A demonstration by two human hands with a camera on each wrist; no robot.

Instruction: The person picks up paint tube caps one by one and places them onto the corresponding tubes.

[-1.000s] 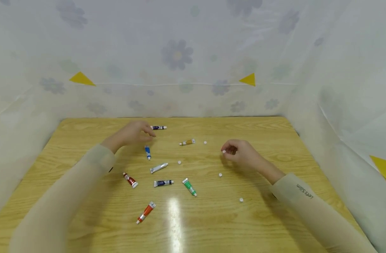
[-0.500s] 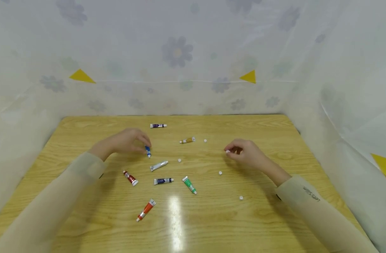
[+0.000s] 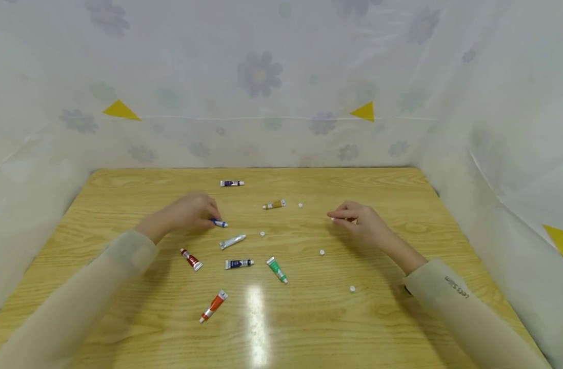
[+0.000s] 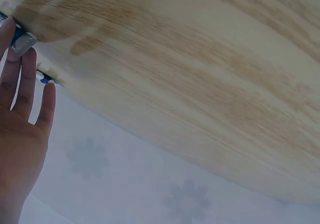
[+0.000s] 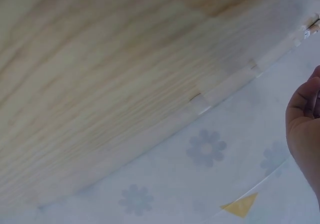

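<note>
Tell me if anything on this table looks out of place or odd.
Small white caps lie loose on the table, apart from the paint tubes: one near the silver tube, one alone toward the near right. The tubes are scattered at all angles. Nothing looks spilled.

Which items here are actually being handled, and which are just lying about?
In hand: blue tube, gripped by the left hand; small white cap, pinched by the right hand.

Lying about: red tube, green tube, orange tube, silver tube, loose caps.
</note>
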